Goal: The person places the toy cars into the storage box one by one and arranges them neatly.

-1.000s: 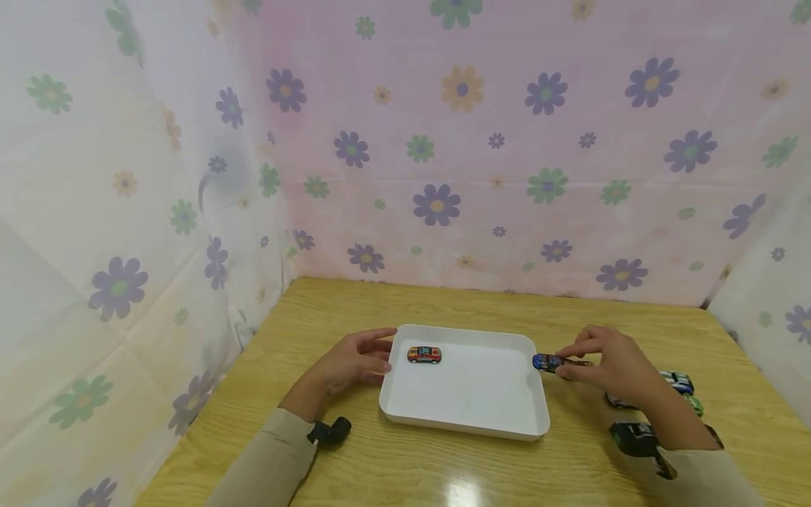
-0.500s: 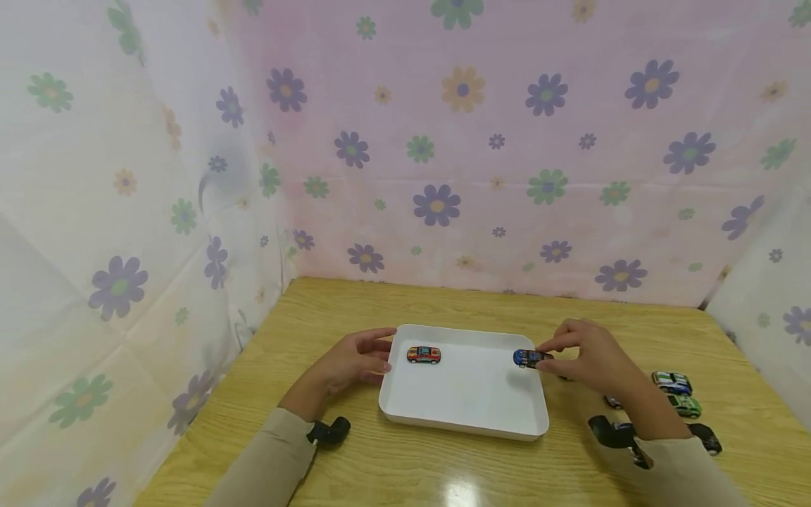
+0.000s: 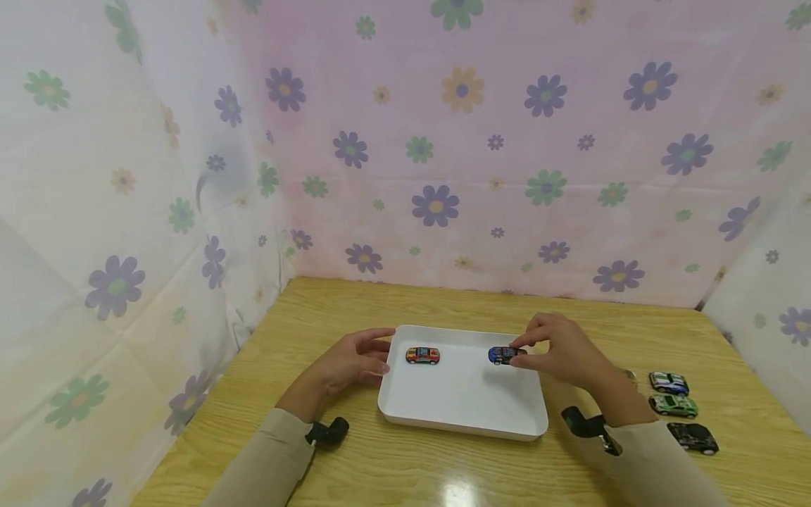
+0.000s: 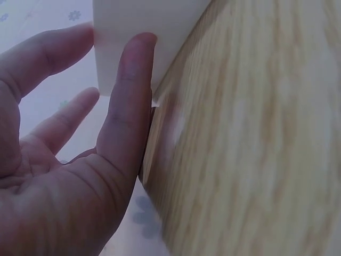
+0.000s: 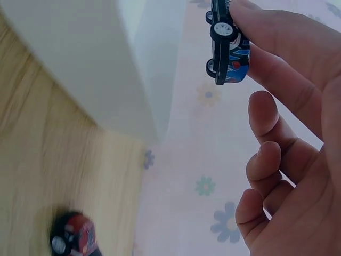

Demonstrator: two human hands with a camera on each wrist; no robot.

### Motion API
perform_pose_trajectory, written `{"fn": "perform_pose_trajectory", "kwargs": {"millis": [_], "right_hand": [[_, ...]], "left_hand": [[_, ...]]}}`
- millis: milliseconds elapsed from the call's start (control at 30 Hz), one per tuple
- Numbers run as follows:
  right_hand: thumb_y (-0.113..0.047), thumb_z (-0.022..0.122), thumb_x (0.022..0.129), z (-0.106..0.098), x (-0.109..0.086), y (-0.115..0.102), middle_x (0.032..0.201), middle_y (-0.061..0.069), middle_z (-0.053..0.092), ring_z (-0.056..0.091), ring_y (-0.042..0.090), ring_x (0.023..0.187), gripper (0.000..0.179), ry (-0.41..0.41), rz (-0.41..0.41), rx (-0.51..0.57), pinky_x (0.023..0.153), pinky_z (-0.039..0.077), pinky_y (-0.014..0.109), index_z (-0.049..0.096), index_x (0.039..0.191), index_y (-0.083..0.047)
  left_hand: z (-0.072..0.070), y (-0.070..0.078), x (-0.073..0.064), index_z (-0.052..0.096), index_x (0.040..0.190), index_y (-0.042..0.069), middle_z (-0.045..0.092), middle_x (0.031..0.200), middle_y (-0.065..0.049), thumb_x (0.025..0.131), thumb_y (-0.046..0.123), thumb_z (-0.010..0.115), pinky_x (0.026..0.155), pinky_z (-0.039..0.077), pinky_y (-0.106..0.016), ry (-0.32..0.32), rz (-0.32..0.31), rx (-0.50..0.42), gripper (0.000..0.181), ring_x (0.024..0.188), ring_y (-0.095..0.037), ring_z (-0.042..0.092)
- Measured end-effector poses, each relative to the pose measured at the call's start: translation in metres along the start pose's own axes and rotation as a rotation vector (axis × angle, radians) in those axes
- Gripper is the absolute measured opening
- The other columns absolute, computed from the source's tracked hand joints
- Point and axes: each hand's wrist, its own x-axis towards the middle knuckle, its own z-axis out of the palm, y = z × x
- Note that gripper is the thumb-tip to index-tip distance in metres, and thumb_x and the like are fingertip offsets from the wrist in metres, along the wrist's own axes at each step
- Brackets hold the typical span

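Observation:
My right hand (image 3: 564, 352) pinches a blue and black toy car (image 3: 503, 355) between thumb and fingertips, over the right part of a white tray (image 3: 462, 401). In the right wrist view the toy car (image 5: 229, 45) shows its white-hubbed wheels, and the other fingers curl loosely below it. A red and yellow toy car (image 3: 422, 355) lies in the tray's back left. At the tray's left side rests my left hand (image 3: 355, 360), fingers extended. The left wrist view has its thumb (image 4: 128, 90) and a fingertip against the tray wall (image 4: 144, 18).
Right of the tray, a white, green and blue toy car (image 3: 669, 382), a green toy car (image 3: 674, 405) and a black toy car (image 3: 693, 437) lie on the wooden table (image 3: 393, 472). Another small car is mostly hidden behind my right wrist. Flowered cloth (image 3: 469, 141) hangs behind the table.
My right hand has carried the blue and black car leftward, from beside the tray's right edge to above its inside. The left hand and tray stay in place.

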Motion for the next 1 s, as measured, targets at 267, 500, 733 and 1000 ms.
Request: {"fn": "perform_pose_trajectory", "kwargs": {"millis": [267,500,733,1000], "right_hand": [[-0.038,0.089,0.081,0.008,0.013,-0.009,0.094,-0.008,0.064,0.051,0.012,0.088,0.018,-0.001,-0.033,0.009,0.069,0.042,0.03,0.083,0.098,-0.033],[-0.038,0.09,0.08,0.019,0.028,-0.019,0.094,-0.005,0.065,0.055,0.02,0.09,0.018,-0.012,-0.038,0.037,0.072,0.042,0.033,0.084,0.096,-0.034],[-0.039,0.089,0.081,0.027,0.036,-0.028,0.094,-0.008,0.063,0.055,0.023,0.09,0.018,-0.037,-0.051,0.047,0.073,0.042,0.033,0.083,0.097,-0.034],[-0.04,0.089,0.082,0.038,0.046,-0.036,0.093,-0.01,0.063,0.056,0.023,0.09,0.019,-0.064,-0.058,0.055,0.073,0.043,0.033,0.083,0.099,-0.034]], "left_hand": [[0.003,0.001,-0.001,0.043,0.158,0.017,0.053,0.15,-0.021,0.088,-0.001,0.077,0.09,0.062,-0.05,-0.016,-0.001,-0.005,0.08,0.122,-0.032,0.065],[0.002,0.003,-0.002,0.043,0.158,0.017,0.053,0.15,-0.02,0.088,0.001,0.077,0.089,0.062,-0.049,0.001,-0.001,0.011,0.079,0.12,-0.032,0.066],[0.0,0.001,-0.001,0.044,0.157,0.02,0.052,0.151,-0.021,0.088,0.001,0.078,0.09,0.062,-0.05,-0.014,0.006,-0.004,0.08,0.121,-0.032,0.065],[0.003,0.002,-0.002,0.055,0.15,0.013,0.056,0.149,-0.018,0.09,0.001,0.075,0.09,0.062,-0.047,-0.007,0.0,0.023,0.064,0.126,-0.03,0.062]]}}
